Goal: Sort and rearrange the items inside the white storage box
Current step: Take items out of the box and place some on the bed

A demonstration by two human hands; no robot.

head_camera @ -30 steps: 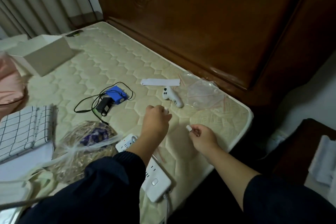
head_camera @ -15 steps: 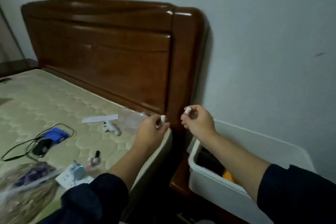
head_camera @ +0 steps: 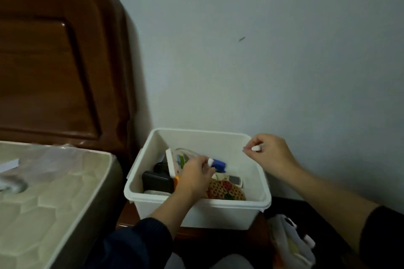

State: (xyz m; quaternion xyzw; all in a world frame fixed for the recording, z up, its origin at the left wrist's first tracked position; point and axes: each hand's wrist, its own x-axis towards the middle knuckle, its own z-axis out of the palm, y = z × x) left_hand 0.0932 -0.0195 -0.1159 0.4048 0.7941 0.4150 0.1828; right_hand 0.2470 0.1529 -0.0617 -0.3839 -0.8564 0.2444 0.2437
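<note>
The white storage box (head_camera: 218, 209) stands on a dark wooden stand beside the bed. Inside lie a black block (head_camera: 156, 181), a blue item (head_camera: 218, 163), a woven patterned piece (head_camera: 225, 190) and a white flat packet (head_camera: 172, 164). My left hand (head_camera: 194, 178) hovers inside the box and pinches a small white piece (head_camera: 210, 162). My right hand (head_camera: 271, 155) is above the box's right rim and pinches another small white piece (head_camera: 255, 148).
The mattress (head_camera: 54, 199) fills the lower left, with clear plastic (head_camera: 43, 161) and a white paper strip (head_camera: 8, 165) on it. The brown headboard (head_camera: 54, 61) rises behind. A white bag (head_camera: 290, 242) lies right of the box, below it.
The view swung from the mattress to the box. Both hands carried their small white pieces over; my left hand is now down inside the box, my right above its right rim.
</note>
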